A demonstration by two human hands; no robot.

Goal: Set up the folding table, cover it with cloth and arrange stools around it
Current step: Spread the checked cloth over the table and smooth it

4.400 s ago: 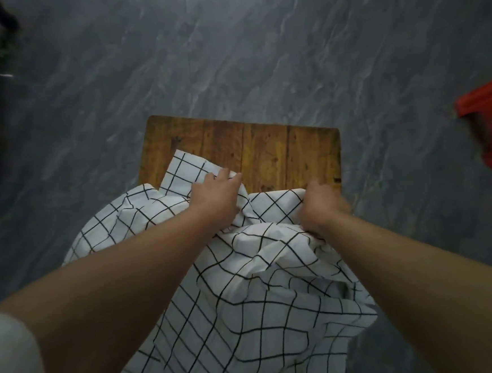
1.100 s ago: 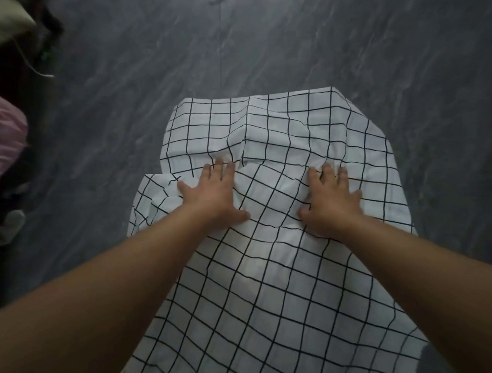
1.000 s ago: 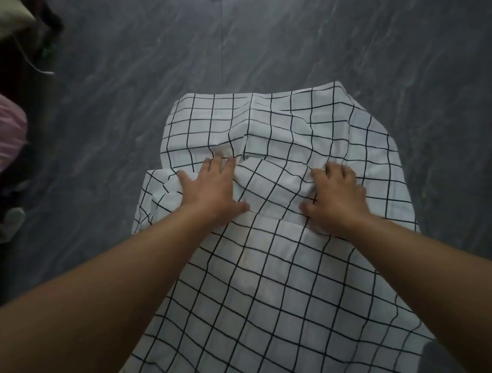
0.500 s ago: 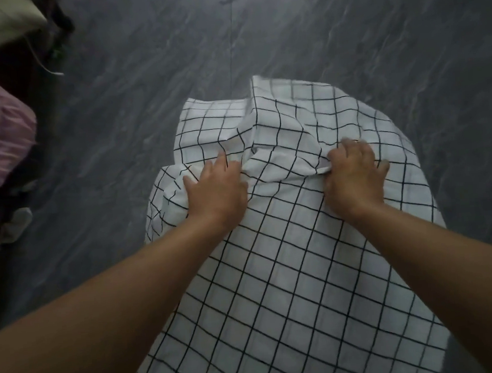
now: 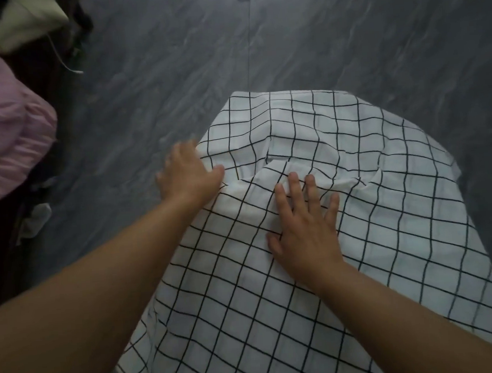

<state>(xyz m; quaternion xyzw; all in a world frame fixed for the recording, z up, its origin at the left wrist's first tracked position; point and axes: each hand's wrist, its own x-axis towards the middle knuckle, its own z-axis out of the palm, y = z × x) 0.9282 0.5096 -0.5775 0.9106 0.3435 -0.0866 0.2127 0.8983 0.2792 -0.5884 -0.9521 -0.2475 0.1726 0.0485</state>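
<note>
Head view: white black-gridded cloth [image 5: 319, 269] (rumpled mid-way) under flat, spread left hand [image 5: 189, 174] and right hand [image 5: 305, 228].

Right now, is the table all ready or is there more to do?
Not ready yet. Done: the checked cloth hides the whole table top. In hand: the right hand lies flat below a crease, and the left hand is open at the cloth's left edge. Left: flatten the crease and bring stools; none are in view.
</note>
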